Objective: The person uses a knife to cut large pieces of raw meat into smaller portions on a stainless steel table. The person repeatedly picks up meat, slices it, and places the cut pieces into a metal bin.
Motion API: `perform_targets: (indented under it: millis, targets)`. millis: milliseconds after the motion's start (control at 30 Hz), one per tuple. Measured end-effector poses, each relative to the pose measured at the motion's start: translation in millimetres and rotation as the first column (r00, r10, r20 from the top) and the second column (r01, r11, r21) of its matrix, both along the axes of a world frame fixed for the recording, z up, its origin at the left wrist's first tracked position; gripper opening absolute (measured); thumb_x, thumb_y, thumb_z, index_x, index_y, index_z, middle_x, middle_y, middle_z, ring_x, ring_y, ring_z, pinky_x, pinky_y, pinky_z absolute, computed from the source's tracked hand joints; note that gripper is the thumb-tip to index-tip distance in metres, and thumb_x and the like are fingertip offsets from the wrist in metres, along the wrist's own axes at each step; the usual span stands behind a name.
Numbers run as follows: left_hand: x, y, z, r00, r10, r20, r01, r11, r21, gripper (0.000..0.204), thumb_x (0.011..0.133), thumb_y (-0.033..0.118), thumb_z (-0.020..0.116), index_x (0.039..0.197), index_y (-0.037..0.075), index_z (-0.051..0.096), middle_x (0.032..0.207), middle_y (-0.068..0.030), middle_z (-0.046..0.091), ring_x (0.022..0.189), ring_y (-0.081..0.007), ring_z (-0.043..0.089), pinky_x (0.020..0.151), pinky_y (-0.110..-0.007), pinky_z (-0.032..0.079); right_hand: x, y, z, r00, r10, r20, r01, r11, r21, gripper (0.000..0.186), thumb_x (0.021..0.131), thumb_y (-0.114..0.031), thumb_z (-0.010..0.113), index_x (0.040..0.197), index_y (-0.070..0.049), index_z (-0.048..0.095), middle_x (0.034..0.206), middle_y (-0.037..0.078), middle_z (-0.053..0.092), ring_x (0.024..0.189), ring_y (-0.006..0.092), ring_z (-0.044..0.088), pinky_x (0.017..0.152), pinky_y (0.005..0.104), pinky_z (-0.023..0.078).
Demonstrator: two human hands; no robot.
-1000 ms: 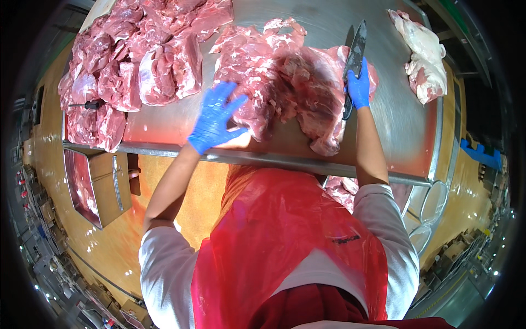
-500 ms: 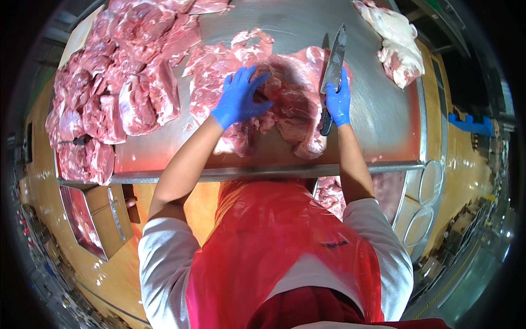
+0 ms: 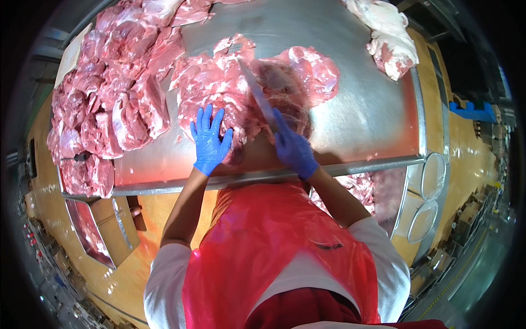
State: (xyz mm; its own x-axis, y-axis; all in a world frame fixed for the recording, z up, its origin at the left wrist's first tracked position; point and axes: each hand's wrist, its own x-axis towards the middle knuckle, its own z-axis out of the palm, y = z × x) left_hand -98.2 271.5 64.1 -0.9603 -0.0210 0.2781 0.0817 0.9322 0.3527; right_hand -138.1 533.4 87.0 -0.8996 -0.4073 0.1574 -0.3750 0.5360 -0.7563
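A wide slab of raw meat lies spread on the steel table in front of me. My left hand, in a blue glove, rests on its near left part with the fingers stretched and spread. In my blue-gloved right hand is a long butcher's knife, its handle hidden in my grip. The blade slants far and to the left over the middle of the slab, slightly blurred. Whether its edge is in the meat I cannot tell. A rounded lobe of the meat lies right of the blade.
Many raw meat pieces are heaped at the table's left. A pale, fat-covered cut lies at the far right. The steel table has a raised front edge. Below it stand a bin with meat and a box.
My right hand has swung the knife leftward and nearer, from upright beside the slab to slanting over its middle. My left hand has moved nearer and left, onto the slab's near part.
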Motion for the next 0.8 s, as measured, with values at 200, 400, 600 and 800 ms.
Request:
perform_targets:
  millis: [200,400,600,800]
  targets:
    - [-7.4,-17.9,6.9,0.992,0.112,-0.065,-0.102,0.986,0.134,0.073,0.08,0.045,0.074,0.145,0.025,0.049,0.155,-0.0198,0.034,0.145,-0.0463,0.025,0.111,-0.067,0.021,-39.6,-82.5,11.6,0.999,0.036,0.001,-0.036,0.994,0.108,0.075,0.092,-0.009,0.052,0.158,-0.01,0.017,0.097,0.028,0.068,0.074,0.0425,0.067,0.071,0.0526,0.053]
    - [-27.3,-35.9,-6.4,0.991,0.132,0.036,-0.134,0.989,0.065,0.079,0.076,0.056,0.075,0.146,0.03,0.048,0.156,-0.018,0.032,0.146,-0.0467,0.02,0.11,-0.072,0.017,-60.2,-82.2,-48.7,0.996,0.066,-0.064,-0.053,0.982,0.181,0.075,0.092,-0.007,0.05,0.159,-0.011,0.016,0.098,0.027,0.067,0.077,0.0435,0.067,0.069,0.0518,0.054]
    - [-26.5,-43.6,-10.3,0.989,0.139,0.045,-0.141,0.989,0.048,0.086,0.072,0.062,0.077,0.145,0.026,0.049,0.154,-0.0168,0.036,0.145,-0.0471,0.02,0.106,-0.076,0.017,-73.6,-100.8,24.3,1.0,-0.008,-0.025,0.013,0.98,0.199,0.077,0.089,-0.007,0.053,0.158,-0.012,0.018,0.091,0.026,0.068,0.074,0.0444,0.067,0.07,0.0515,0.055]
    - [-29.5,-50.3,-9.3,0.988,0.136,0.07,-0.139,0.989,0.043,0.085,0.07,0.062,0.078,0.142,0.025,0.052,0.153,-0.017,0.036,0.145,-0.048,0.02,0.105,-0.076,0.018,-60.3,-98.8,7.8,0.995,-0.015,0.095,-0.019,0.936,0.352,0.07,0.094,-0.009,0.045,0.158,-0.017,0.019,0.082,0.03,0.066,0.073,0.0479,0.065,0.066,0.0575,0.05]
